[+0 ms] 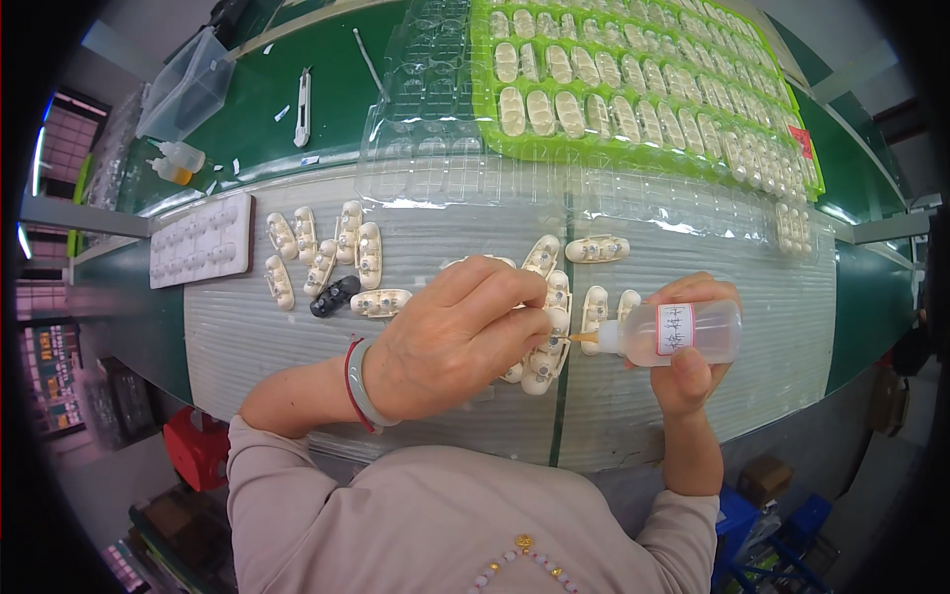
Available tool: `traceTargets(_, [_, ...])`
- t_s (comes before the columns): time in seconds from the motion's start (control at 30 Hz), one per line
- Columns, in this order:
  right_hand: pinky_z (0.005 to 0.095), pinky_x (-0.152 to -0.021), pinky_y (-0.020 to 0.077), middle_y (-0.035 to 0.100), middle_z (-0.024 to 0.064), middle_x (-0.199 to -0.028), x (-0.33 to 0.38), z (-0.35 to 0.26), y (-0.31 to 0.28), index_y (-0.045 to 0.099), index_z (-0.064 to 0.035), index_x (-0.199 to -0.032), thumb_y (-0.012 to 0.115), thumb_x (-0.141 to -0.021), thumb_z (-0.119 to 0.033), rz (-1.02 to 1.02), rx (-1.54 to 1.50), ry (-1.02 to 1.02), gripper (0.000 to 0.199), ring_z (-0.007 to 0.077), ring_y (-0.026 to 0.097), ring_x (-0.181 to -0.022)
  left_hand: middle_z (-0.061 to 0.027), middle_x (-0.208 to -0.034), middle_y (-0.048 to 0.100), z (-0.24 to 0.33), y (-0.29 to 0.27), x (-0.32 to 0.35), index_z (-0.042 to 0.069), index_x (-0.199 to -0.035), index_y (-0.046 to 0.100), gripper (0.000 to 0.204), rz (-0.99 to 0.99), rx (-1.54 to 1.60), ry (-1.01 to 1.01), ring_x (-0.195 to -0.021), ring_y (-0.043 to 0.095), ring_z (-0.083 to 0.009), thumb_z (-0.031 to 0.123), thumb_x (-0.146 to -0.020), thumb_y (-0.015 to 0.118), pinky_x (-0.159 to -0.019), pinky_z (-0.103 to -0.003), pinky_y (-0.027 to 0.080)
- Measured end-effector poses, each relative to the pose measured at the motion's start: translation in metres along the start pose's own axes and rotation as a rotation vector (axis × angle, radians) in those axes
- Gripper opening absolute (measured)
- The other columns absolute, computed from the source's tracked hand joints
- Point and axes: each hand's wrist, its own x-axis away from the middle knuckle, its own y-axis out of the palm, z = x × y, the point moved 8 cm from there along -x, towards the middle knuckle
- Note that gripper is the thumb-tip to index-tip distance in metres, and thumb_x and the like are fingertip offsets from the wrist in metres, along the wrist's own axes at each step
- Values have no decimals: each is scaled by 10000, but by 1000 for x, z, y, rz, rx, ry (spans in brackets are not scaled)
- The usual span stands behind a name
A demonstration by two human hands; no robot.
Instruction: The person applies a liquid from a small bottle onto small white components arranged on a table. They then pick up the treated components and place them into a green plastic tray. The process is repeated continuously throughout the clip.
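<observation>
Bottle (717, 332): gripped in your right hand (686, 394)
Left hand (445, 342): curled, can't tell its grip
Cream pieces (542, 368): near bottle's nozzle

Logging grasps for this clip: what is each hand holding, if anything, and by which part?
The right hand holds a translucent bottle by its body. The left hand is over cream pieces; whether it holds one cannot be told.

There is one labelled bottle (705, 332), one black piece (334, 297), one knife (303, 109), one green tray (482, 84).
</observation>
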Motion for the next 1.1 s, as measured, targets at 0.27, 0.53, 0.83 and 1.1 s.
traceTargets(0.27, [277, -350, 500, 484, 149, -868, -1, -1, -5, 423, 9, -1032, 609, -744, -359, 18, -101, 1, 503, 179, 567, -563, -85, -920, 555, -8, -1, 2, 18, -825, 605, 233, 17, 37, -59, -766, 529, -246, -18, -621, 711, -639, -311, 450])
traceTargets(0.53, [268, -350, 505, 489, 152, -868, 1, 2, 3, 422, 7, -1026, 621, -743, -355, -87, -84, -4, 500, 177, 575, -554, -79, -891, 514, -7, -6, 1, -4, -810, 589, 152, 33, 2, -48, -773, 509, -228, 22, -679, 661, -676, -313, 438])
traceTargets(0.83, [283, -580, 493, 585, 143, -785, -1, -3, 10, 483, 6, -926, 661, -706, -349, 4, -106, 74, 454, 175, 582, -663, -76, -910, 550, -8, -6, 4, 27, -819, 606, 228, 35, 6, -70, -751, 531, -237, -21, -619, 704, -626, -309, 457])
traceTargets(1.1, [282, -586, 489, 590, 137, -776, -2, -4, 11, 481, 6, -930, 647, -708, -321, -3, -104, 60, 429, 166, 577, -666, -76, -908, 551, -8, -6, 3, 26, -822, 606, 231, 34, 8, -70, -751, 531, -237, -22, -618, 703, -624, -304, 456])
